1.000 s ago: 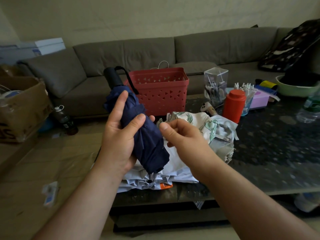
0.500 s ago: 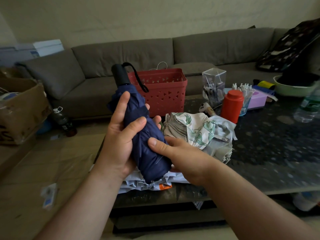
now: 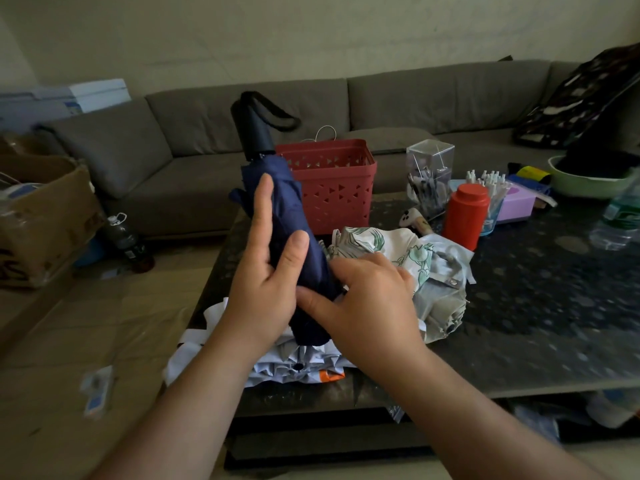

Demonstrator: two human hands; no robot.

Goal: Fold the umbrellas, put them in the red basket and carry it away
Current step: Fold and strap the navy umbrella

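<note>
A collapsed navy umbrella with a black handle and wrist strap stands tilted over the near left corner of the dark table. My left hand holds its folded canopy from the left, thumb across the front and index finger stretched up along the cloth. My right hand grips the lower canopy from the right, fingers wrapped behind, thumb pressing the front. A white umbrella with green leaf print lies crumpled behind my right hand. A pale blue-white umbrella lies under both. The empty red basket stands behind them.
A red canister, a clear pen holder, a purple box, a green bowl and a plastic bottle crowd the table's far right. A grey sofa runs behind. A cardboard box and a dark bottle sit on the floor at left.
My right hand came down from in front of the canopy and closed round its lower part. The umbrella has swung more upright, its handle now higher.
</note>
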